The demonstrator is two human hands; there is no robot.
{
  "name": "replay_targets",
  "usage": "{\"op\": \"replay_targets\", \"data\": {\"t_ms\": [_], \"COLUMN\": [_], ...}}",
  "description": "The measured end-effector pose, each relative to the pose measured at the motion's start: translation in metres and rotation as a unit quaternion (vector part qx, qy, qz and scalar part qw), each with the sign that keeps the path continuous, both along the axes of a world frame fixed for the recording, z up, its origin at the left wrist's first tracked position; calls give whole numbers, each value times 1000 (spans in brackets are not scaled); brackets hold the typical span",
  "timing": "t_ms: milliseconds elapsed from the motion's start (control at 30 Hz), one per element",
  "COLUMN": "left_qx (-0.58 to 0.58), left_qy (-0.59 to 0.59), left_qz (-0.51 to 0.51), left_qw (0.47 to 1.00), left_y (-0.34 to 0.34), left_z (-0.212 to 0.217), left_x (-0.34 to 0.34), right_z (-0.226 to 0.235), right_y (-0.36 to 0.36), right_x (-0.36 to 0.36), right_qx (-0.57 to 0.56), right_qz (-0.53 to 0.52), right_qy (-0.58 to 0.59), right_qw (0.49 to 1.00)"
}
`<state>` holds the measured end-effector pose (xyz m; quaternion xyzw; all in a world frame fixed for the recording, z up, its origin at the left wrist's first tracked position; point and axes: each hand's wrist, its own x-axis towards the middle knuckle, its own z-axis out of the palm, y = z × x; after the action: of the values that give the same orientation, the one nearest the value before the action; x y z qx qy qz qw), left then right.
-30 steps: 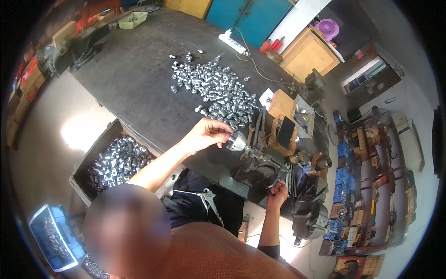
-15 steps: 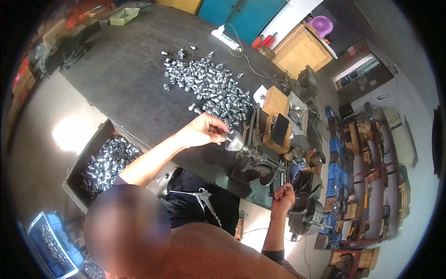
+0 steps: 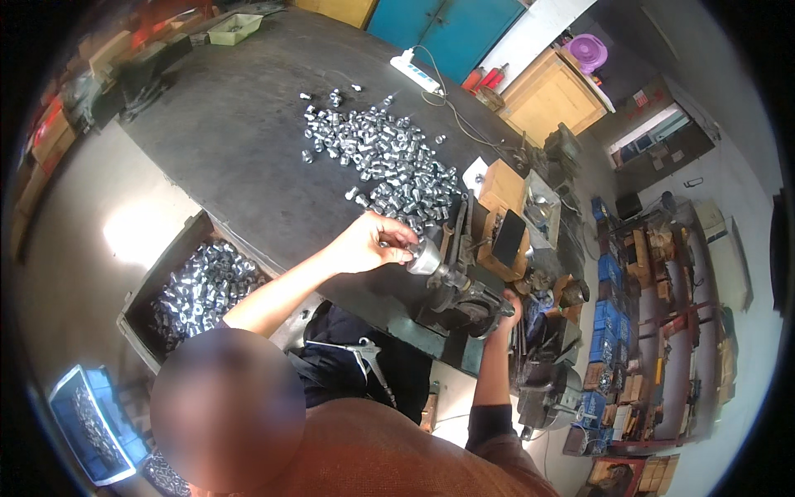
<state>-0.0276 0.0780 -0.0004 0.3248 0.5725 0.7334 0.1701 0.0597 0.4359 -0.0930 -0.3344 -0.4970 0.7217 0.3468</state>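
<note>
My left hand reaches over the near edge of the workbench. Its thumb and fingers pinch at the open end of a round, shiny metal chuck; the fingertips cover what small piece they grip. The chuck sits on a dark bench-mounted fixture with a shaft and a round body. At the fixture's right end is my right hand, seen edge-on with its fingers curled round; what it holds is hidden. Many silvery threaded metal fittings lie in a loose pile just beyond my left hand.
A bin of similar fittings stands left of my left forearm. An air blow gun lies by my lap. Wooden boxes, a dark phone-like slab and wrenches stand behind the fixture. A motor-like machine is at right.
My right hand has moved forward and up, from below the fixture's right end to beside it. My left hand stays at the chuck's mouth. The whole view has shifted slightly.
</note>
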Motion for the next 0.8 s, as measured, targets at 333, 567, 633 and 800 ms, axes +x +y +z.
{"op": "replay_targets", "data": {"t_ms": [333,567,633,800], "left_qx": [21,18,25,7], "left_qy": [-19,-66,-83,-103], "left_qz": [-15,-9,-12,26], "left_qw": [999,998,996,994], "left_y": [1,0,0,-6], "left_z": [-4,-2,-7,2], "left_x": [1,0,-1,6], "right_z": [-13,57,90,96], "right_y": [-15,-13,-23,-47], "right_x": [68,-1,11,78], "right_qx": [-100,177,105,87], "right_qz": [103,62,67,126], "right_qy": [3,16,118,260], "right_qw": [990,982,985,953]}}
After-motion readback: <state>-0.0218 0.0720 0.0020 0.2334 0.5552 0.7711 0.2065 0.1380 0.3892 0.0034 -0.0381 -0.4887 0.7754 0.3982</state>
